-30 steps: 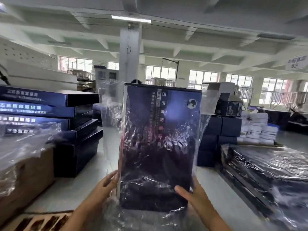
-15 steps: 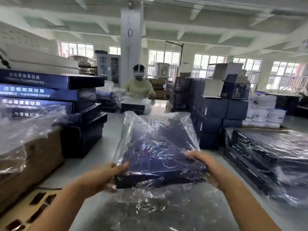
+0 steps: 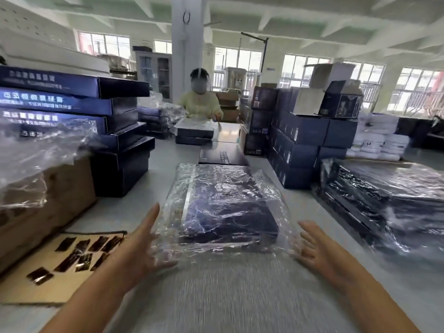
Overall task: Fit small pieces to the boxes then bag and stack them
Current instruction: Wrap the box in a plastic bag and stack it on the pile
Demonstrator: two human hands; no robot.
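A dark box [image 3: 228,212] in a clear plastic bag [image 3: 276,195] lies flat on the grey desk [image 3: 216,296], between the fingers of both hands. The left hand [image 3: 141,246] has its fingers [image 3: 151,217] straight and spread, released, touching the loose plastic at the bag's left edge. The right hand [image 3: 317,248] is likewise spread and grasps nothing, its fingertips at the bag's right edge. Left of the left fingers, dark small pieces [image 3: 84,258] lie scattered on a cardboard sheet [image 3: 36,282]. Right of the right fingers is a stack of bagged boxes [image 3: 389,195]. Blue boxes [image 3: 72,102] are piled beyond the left fingers.
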